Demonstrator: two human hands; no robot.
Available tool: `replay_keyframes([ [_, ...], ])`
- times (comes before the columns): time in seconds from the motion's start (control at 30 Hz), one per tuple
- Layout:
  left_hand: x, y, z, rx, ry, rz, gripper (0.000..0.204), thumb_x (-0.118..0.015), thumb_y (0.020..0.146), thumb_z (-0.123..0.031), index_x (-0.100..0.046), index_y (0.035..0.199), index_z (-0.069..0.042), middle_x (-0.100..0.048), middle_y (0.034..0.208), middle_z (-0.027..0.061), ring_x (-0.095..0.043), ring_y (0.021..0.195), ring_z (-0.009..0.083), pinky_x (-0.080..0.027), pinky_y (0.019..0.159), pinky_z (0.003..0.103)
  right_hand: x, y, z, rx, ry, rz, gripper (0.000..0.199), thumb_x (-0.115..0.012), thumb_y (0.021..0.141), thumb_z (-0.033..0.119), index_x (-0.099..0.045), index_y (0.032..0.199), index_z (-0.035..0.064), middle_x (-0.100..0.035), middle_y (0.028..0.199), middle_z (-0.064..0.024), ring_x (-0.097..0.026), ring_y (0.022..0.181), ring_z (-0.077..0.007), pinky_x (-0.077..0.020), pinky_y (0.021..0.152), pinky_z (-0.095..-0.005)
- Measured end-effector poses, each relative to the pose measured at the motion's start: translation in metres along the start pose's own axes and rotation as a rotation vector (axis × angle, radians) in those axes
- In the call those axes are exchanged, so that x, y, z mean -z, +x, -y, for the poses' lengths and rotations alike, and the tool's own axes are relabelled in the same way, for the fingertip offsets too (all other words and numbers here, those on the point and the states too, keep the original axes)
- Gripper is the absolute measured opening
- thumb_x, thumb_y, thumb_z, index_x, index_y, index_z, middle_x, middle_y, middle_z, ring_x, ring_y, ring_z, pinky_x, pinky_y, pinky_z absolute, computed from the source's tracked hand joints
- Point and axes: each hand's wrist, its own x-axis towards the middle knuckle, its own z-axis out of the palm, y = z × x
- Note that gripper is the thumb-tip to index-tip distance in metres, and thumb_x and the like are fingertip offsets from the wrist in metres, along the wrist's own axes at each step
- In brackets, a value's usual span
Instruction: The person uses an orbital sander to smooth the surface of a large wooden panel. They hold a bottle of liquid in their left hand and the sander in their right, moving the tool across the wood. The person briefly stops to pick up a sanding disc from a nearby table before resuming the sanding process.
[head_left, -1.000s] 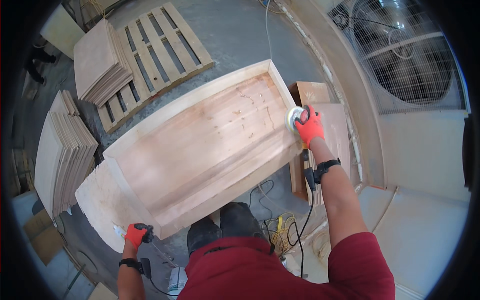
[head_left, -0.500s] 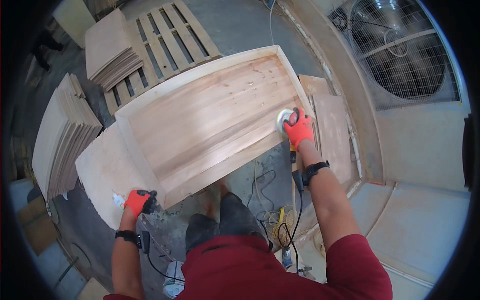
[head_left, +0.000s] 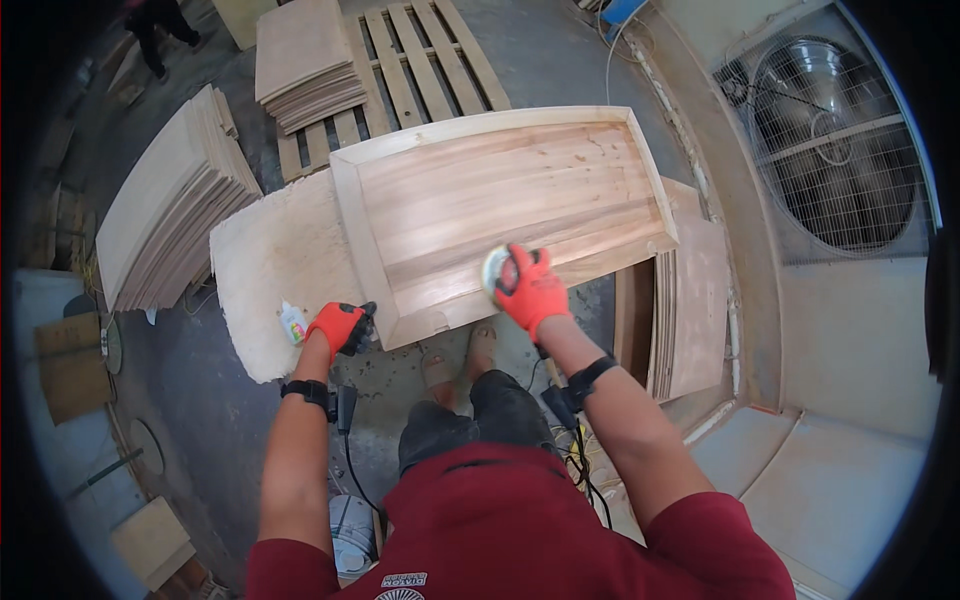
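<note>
A framed wooden panel [head_left: 480, 190], like a cabinet door with a raised border, lies tilted across a rough pale board [head_left: 270, 250]. My right hand [head_left: 536, 298], in a red glove with dark fingertips, is wrapped round the top of a round sander [head_left: 494, 272]. The sander's disc rests near the panel's near edge, around its middle. My left hand [head_left: 342, 328], gloved alike, is curled at the panel's near left corner, its fingers against the frame. Beside it a small white glue bottle [head_left: 292, 322] lies on the board.
Stacks of thin wooden sheets stand at the left [head_left: 175, 205], at the back [head_left: 308, 60] and at the right [head_left: 690, 300]. A slatted pallet [head_left: 425, 65] lies behind the panel. A caged fan [head_left: 835, 145] fills the right wall. A white bucket [head_left: 352, 530] stands near my legs.
The sander in my right hand has moved left along the panel's near edge, from the right end to about the middle. My left hand stays at the corner. The whole view has shifted.
</note>
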Motion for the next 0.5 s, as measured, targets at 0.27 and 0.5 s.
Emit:
replay_keyframes([
  [0.27, 0.002, 0.013, 0.017, -0.021, -0.024, -0.063, 0.041, -0.072, 0.094, -0.044, -0.069, 0.079, -0.007, -0.066, 0.067, 0.0077, -0.064, 0.051, 0.0219, -0.048, 0.047, 0.034, -0.043, -0.023, 0.104, 0.232, -0.060, 0.271, 0.078, -0.076, 0.082, 0.026, -0.041, 0.152, 0.0297, -0.043, 0.142, -0.0209, -0.068, 0.105, -0.0399, -0.0577, 0.088, -0.0488],
  [0.5, 0.003, 0.029, 0.024, 0.006, -0.041, -0.050, 0.039, -0.068, 0.096, -0.045, -0.066, 0.075, -0.011, -0.063, 0.064, 0.0045, -0.060, 0.048, 0.0201, -0.045, 0.046, 0.034, -0.018, -0.002, 0.031, 0.106, -0.081, 0.153, 0.081, -0.078, 0.082, 0.028, -0.039, 0.153, 0.0312, -0.043, 0.144, -0.0187, -0.066, 0.110, -0.0377, -0.0569, 0.091, -0.0462],
])
